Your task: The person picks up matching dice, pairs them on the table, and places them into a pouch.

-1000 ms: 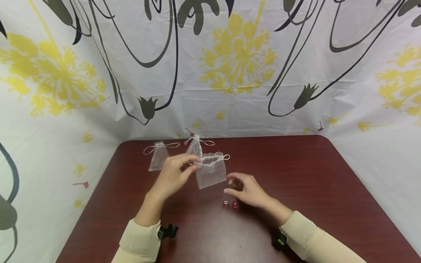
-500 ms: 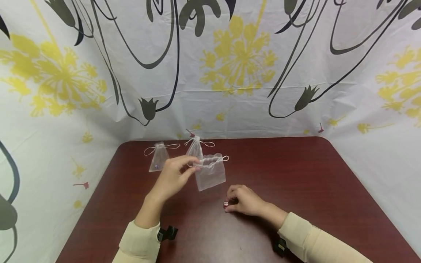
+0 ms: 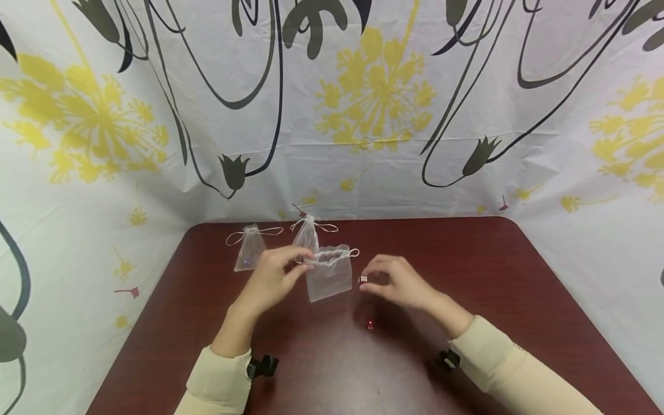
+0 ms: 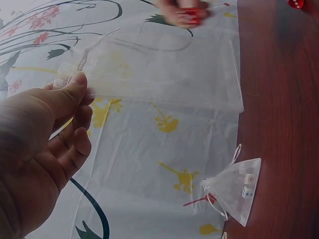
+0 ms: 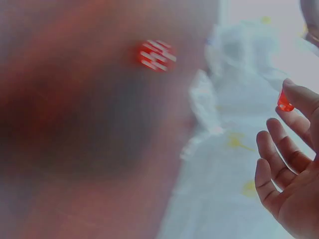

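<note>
My left hand [image 3: 277, 274] pinches a sheer white drawstring pouch [image 3: 329, 279] near its mouth, and the pouch hangs from the fingertips. In the left wrist view this pouch [image 4: 164, 74] looks see-through, with its cord by the thumb. To the right of it, my right hand [image 3: 396, 279] holds a red die [image 3: 363, 279] with white pips between thumb and forefinger, raised off the table. The same die [image 5: 285, 102] shows at the fingertips in the right wrist view. A second red die [image 3: 370, 325] lies on the table below the right hand.
Two more sheer pouches with drawn cords stand at the back left: one pouch [image 3: 251, 251] holds small dice, and another pouch [image 3: 307, 235] is partly behind the left hand. The dark red table [image 3: 493, 276] meets a patterned cloth [image 3: 384, 173] at its back edge.
My right hand reached down, took one red die from the table and lifted it toward the pouch. The left hand with its pouch has hardly moved.
</note>
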`<state>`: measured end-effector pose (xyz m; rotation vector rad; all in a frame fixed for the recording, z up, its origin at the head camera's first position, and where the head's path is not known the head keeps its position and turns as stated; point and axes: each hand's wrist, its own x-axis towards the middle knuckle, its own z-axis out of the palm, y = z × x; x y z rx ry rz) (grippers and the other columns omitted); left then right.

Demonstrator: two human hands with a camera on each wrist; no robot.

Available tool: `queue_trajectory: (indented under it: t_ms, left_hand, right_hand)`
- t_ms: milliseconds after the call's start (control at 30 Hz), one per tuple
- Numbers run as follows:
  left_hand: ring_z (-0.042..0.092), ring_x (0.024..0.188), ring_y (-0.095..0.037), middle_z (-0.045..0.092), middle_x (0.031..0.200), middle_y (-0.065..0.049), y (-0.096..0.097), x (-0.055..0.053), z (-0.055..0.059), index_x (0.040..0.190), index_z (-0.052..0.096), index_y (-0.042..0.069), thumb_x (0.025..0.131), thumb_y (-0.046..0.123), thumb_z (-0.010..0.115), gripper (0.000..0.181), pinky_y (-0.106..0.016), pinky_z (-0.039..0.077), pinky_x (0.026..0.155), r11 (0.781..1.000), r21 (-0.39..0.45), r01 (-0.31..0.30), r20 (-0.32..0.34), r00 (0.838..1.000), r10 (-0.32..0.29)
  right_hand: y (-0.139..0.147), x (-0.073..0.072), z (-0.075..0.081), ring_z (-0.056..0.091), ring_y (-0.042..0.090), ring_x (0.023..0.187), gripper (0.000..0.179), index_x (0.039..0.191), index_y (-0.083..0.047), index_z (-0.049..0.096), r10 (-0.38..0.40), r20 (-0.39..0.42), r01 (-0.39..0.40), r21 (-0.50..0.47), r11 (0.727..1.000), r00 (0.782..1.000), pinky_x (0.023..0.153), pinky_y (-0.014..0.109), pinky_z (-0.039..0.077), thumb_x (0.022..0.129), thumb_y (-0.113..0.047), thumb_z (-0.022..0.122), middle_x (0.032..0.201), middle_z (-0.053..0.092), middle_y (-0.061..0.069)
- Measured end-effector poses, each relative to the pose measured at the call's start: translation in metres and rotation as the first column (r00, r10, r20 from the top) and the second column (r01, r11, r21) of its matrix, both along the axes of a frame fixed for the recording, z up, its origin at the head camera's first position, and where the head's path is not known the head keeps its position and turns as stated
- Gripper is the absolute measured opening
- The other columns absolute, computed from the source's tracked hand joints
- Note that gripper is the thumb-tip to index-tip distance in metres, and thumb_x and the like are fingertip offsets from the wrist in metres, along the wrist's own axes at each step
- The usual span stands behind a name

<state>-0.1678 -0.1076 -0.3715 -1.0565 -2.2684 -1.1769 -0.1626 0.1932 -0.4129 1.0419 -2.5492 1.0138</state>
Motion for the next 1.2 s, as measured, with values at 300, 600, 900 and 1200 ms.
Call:
queue_trajectory:
  t_ms: [300, 600, 900, 1200]
  left_hand:
    - [0.059, 0.07, -0.01, 0.074, 0.092, -0.004, 0.001, -0.003, 0.0, 0.098, 0.075, 0.005, 0.083, -0.002, 0.081, 0.017, -0.038, 0.055, 0.061, 1.0, -0.027, 0.012, 0.007, 1.0, -0.012]
    - [0.054, 0.066, -0.008, 0.072, 0.086, 0.002, 0.007, -0.003, -0.001, 0.096, 0.075, 0.008, 0.084, 0.001, 0.081, 0.015, -0.03, 0.051, 0.059, 0.997, -0.062, 0.045, 0.025, 0.999, -0.043]
    - [0.059, 0.07, -0.008, 0.072, 0.087, 0.002, 0.019, -0.002, -0.004, 0.096, 0.075, 0.008, 0.085, 0.003, 0.081, 0.014, -0.037, 0.055, 0.062, 0.994, -0.064, 0.087, 0.035, 0.996, -0.085]
    - [0.061, 0.074, -0.008, 0.073, 0.09, 0.001, 0.02, -0.002, -0.002, 0.096, 0.075, 0.008, 0.085, 0.003, 0.081, 0.013, -0.029, 0.054, 0.064, 0.994, -0.07, 0.083, 0.032, 0.996, -0.081]
  right_hand:
    - [0.007, -0.014, 0.065, 0.066, 0.015, 0.08, 0.014, 0.095, -0.014, 0.076, -0.039, -0.044, 0.038, -0.031, 0.999, 0.998, 0.07, 0.033, 0.054, 0.084, -0.018, 0.084, 0.089, 0.069, -0.012]
    - [-0.005, -0.014, 0.087, 0.066, 0.013, 0.081, 0.011, 0.094, -0.018, 0.077, 0.033, -0.048, -0.034, -0.016, 0.999, 0.998, 0.065, 0.032, 0.052, 0.086, -0.019, 0.084, 0.091, 0.069, -0.014]
    - [-0.028, -0.014, 0.086, 0.067, 0.01, 0.086, 0.011, 0.095, -0.015, 0.078, 0.111, -0.08, -0.113, -0.028, 0.993, 0.991, 0.072, 0.038, 0.055, 0.086, -0.018, 0.083, 0.093, 0.07, -0.01]
    - [-0.041, -0.014, 0.085, 0.062, 0.011, 0.077, 0.012, 0.095, -0.017, 0.077, 0.14, -0.056, -0.143, -0.038, 0.989, 0.989, 0.064, 0.035, 0.053, 0.086, -0.021, 0.083, 0.091, 0.068, -0.012]
